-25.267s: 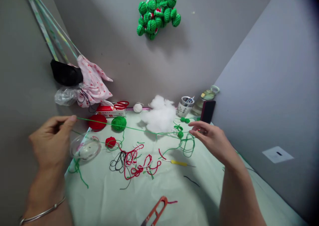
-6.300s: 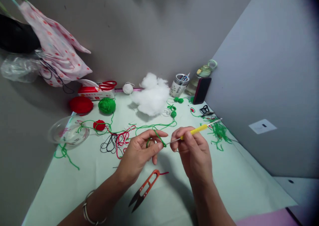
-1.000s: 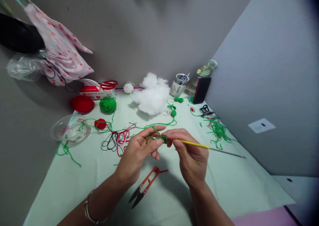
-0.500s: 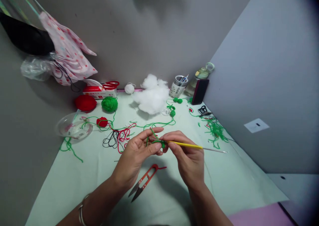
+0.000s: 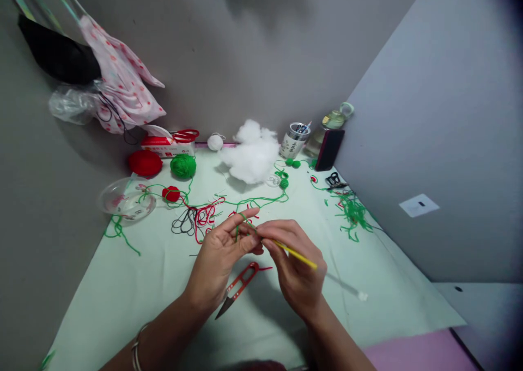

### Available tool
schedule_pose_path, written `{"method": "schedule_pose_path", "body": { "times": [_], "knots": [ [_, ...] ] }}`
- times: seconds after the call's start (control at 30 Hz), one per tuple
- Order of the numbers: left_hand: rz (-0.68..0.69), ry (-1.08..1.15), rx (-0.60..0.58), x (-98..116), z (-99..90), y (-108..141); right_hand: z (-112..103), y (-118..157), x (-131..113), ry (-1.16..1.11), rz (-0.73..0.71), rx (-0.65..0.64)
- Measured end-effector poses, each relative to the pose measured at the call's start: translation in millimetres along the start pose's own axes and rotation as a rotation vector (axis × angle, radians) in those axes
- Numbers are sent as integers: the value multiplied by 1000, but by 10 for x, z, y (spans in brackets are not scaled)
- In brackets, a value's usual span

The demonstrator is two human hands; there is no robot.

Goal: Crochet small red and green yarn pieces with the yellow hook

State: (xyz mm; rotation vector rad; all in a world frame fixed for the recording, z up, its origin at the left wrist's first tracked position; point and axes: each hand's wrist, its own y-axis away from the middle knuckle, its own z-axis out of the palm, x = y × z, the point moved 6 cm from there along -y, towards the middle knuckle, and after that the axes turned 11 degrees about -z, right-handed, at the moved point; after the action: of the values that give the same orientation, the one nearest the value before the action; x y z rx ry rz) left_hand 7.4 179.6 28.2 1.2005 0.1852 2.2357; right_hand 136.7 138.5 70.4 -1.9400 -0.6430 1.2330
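My right hand [image 5: 294, 265] grips a crochet hook with a yellow handle [image 5: 298, 255], its rear shaft blurred and pointing down to the right. Green yarn [image 5: 246, 222] runs over the raised index finger of my left hand [image 5: 223, 256], whose thumb and other fingers pinch the work at the hook's tip. Fingers mostly hide the small green piece there. Below my hands, red-handled thread snips [image 5: 241, 284] lie on the pale cloth.
Behind are white stuffing [image 5: 253, 156], a green yarn ball [image 5: 183, 166], a red yarn ball [image 5: 145, 163], a clear bowl [image 5: 128, 199] and a pen can [image 5: 294, 141]. A phone [image 5: 329, 150] leans at back right, near green scraps [image 5: 352, 213].
The hook's rear end has swung downward as my right hand tilted. The green piece between my fingers is now more hidden. The whole view has shifted slightly.
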Motion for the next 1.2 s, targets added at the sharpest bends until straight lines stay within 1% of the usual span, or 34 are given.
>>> {"method": "schedule_pose_path", "body": {
  "times": [0.07,0.1,0.13,0.17,0.2,0.27,0.4,0.47,0.6,0.83,0.93,1.0,1.07,1.13,1.2],
  "knots": [
    [-40,59,-21,-33,15,0,54,47,-59,142,-135,-59],
    [-72,92,-35,-51,23,-2,71,65,-78,194,-182,-68],
    [-109,119,-53,-68,32,-4,73,73,-81,214,-200,-60],
    [-148,139,-74,-80,40,-6,64,70,-67,199,-181,-43],
    [-183,152,-96,-84,44,-7,39,58,-37,152,-131,-10],
    [-221,171,-125,-61,32,-6,-27,27,48,7,15,62],
    [-197,170,-139,21,-2,2,-115,21,220,-315,309,194],
    [-173,143,-143,27,4,12,-79,28,253,-434,374,187],
    [-136,62,-122,-22,7,19,5,17,243,-406,336,124],
    [-140,78,-103,-35,-4,9,46,45,284,-470,372,129],
    [-116,90,-73,-20,-7,15,26,26,226,-414,326,133],
    [-109,91,-54,-17,-9,10,20,7,171,-336,276,111],
    [-112,87,-40,-13,-12,3,19,2,147,-287,256,95],
    [-120,89,-34,-4,-19,-2,17,18,175,-319,286,115],
    [-137,98,-54,4,-24,-4,17,44,241,-411,348,156]
  ]
}}
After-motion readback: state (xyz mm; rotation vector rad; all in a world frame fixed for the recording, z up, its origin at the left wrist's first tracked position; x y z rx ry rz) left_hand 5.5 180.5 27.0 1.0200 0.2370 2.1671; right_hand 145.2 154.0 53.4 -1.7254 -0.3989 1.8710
